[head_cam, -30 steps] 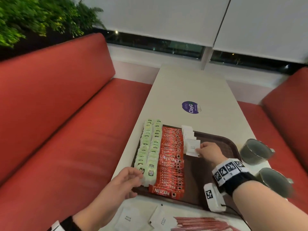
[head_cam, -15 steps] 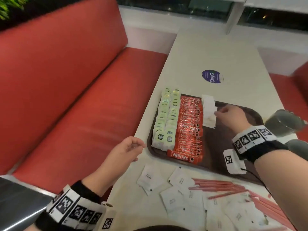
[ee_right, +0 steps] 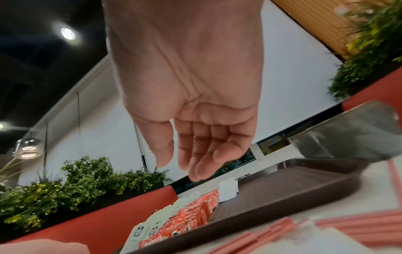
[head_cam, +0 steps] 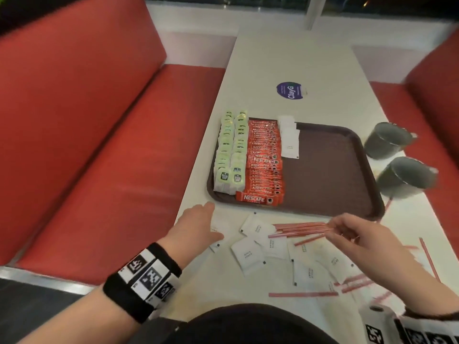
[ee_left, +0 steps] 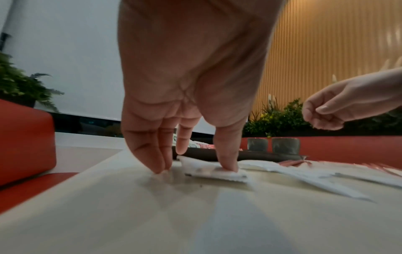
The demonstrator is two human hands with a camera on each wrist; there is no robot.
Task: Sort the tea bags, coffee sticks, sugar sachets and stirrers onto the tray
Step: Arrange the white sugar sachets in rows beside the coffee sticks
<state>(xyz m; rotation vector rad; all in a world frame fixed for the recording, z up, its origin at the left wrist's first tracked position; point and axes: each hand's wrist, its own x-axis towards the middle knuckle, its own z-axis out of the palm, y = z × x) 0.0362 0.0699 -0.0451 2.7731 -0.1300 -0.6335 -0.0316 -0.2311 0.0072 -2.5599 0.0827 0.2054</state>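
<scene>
My left hand (ee_left: 191,82) is down on the surface (head_cam: 285,58) now, thumb pad pressed flat on a white sugar sachet (ee_left: 215,171) and the other fingers planted straight beside it; that grip pins the sachet but does not curl round it. A second ago this hand hung near the tray's front left corner, so it has dropped to the loose pile. My right hand (head_cam: 367,242) has come off the tray, where it was setting a sachet into the short white column (head_cam: 289,139), and now hovers over the pink stirrers (head_cam: 300,228) with fingers relaxed and loosely bent; I judge its grip holds nothing, though the blur in the head view leaves some doubt.

I read this as one sachet placed and the next one being collected. The brown tray (head_cam: 335,175) carries two rows of green tea bags (head_cam: 231,150) and a full row of red coffee sticks (head_cam: 264,160); most sachets (head_cam: 248,255) and all stirrers lie in front of it.

The surface is a long pale table with a round blue sticker (head_cam: 290,90) and two grey mugs (head_cam: 390,139) at the tray's right. Red bench seats (head_cam: 99,145) flank it, with plants and a slatted wood wall beyond
</scene>
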